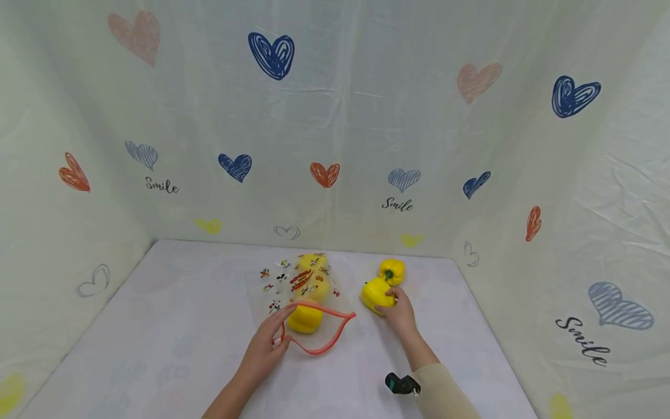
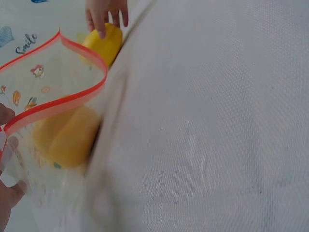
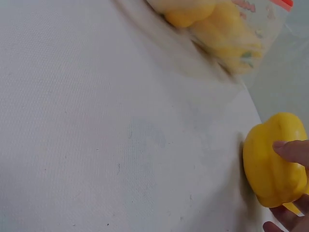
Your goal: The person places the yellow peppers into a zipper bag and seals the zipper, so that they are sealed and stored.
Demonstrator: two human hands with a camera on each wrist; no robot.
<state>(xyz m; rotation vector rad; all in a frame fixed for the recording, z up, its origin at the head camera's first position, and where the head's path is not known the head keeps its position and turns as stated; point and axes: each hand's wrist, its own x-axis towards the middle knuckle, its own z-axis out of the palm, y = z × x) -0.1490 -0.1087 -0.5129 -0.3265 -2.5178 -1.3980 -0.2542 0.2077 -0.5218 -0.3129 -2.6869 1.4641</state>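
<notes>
A clear zip bag with printed figures and a red rim lies in the middle of the table, its mouth spread toward me. Several yellow peppers show inside, the nearest bell pepper just within the mouth. My left hand holds the rim's left side between thumb and fingers. To the bag's right, my right hand grips another yellow bell pepper, thumb on one side and fingers on the other in the right wrist view. A further yellow bell pepper sits right behind it.
The white-covered table runs back to a curtain printed with hearts, which also hangs at both sides. A small dark device sits by the right sleeve.
</notes>
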